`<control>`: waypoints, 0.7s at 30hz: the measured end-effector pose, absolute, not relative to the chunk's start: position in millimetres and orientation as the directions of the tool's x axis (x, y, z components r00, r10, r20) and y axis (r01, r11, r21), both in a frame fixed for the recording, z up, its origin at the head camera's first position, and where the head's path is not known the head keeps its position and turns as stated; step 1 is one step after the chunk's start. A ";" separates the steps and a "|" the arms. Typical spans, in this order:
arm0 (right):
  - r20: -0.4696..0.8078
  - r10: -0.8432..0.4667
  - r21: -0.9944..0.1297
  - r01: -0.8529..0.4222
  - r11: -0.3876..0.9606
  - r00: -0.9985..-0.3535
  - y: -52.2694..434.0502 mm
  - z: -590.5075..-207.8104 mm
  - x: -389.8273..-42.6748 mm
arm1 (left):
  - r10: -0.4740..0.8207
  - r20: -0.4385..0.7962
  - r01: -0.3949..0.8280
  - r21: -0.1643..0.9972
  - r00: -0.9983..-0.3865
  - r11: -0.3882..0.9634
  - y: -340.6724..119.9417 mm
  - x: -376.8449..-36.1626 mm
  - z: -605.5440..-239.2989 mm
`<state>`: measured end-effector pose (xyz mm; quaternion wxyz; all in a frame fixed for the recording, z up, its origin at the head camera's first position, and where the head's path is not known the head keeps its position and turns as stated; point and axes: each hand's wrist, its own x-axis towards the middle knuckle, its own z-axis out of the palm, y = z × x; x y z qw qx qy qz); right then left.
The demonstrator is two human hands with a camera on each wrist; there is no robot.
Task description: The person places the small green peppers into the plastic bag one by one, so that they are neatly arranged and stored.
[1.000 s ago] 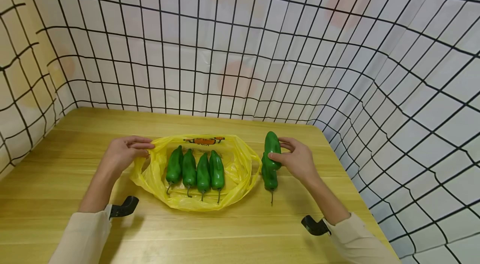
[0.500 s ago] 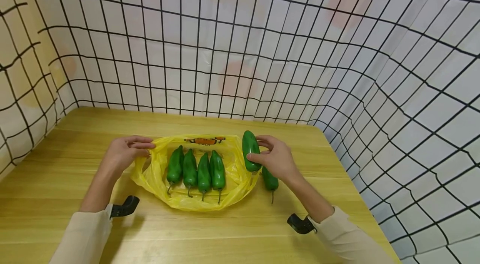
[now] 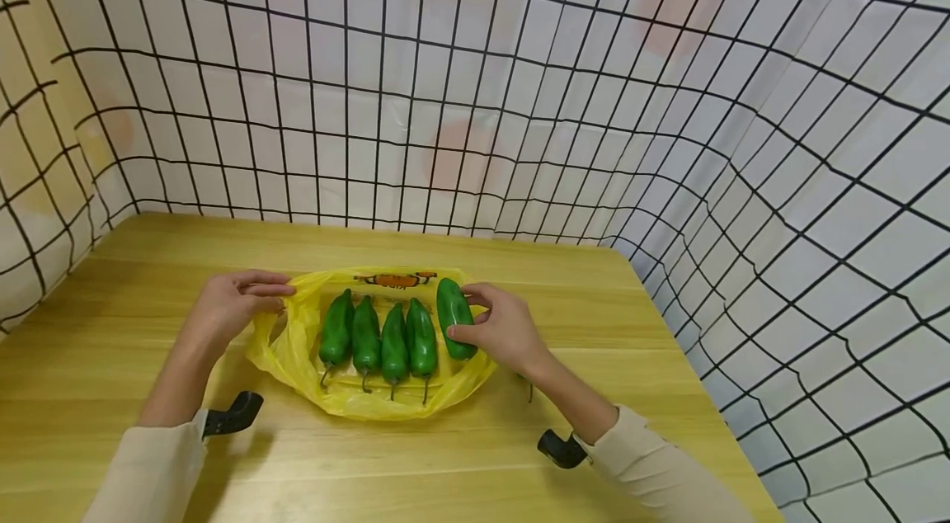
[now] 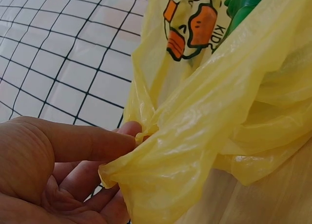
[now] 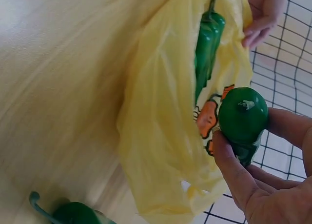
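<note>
A yellow plastic bag (image 3: 326,401) lies spread on the table with its mouth open. Several green peppers (image 3: 366,333) rest side by side in it, stems toward me. My left hand (image 3: 226,307) pinches the bag's left rim between thumb and fingers, as the left wrist view shows close up. Over the bag's right part, my right hand (image 3: 508,329) grips another green pepper (image 3: 454,318) between thumb and fingers. Its end with a short stem stub faces the right wrist camera. One more pepper (image 5: 75,213) lies on the table right of the bag, mostly hidden behind my right hand in the head view.
The wooden table (image 3: 356,473) is bounded at the back and sides by a black wire grid (image 3: 460,94) over a pale sheet. A black wrist mount (image 3: 562,449) juts inward from the right sleeve, another (image 3: 233,414) from the left.
My right hand has carried the gripped pepper leftward from beside the bag to over its right part. The left hand keeps its hold on the rim. The head view has shifted slightly.
</note>
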<state>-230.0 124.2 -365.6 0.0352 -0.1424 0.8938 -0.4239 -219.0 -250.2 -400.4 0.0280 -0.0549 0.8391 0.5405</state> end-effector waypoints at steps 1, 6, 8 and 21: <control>0.053 -0.287 -0.759 -0.225 0.612 -0.957 123.5 -367.3 -229.6 | -0.063 -0.109 -0.126 0.903 -0.992 0.411 -250.2 -218.9 -400.8; 0.034 -0.316 -0.719 -0.243 0.652 -0.948 118.9 -374.4 -230.9 | -0.069 -0.115 -0.133 0.899 -0.991 0.418 -250.4 -219.5 -402.7; 0.030 -0.333 -0.705 -0.256 0.661 -0.942 116.2 -375.7 -232.5 | -0.072 -0.115 -0.135 0.899 -0.991 0.417 -250.7 -219.9 -402.4; 0.012 -0.377 -0.637 -0.298 0.711 -0.926 110.7 -383.9 -235.8 | -0.080 -0.116 -0.139 0.897 -0.990 0.419 -250.3 -219.8 -398.9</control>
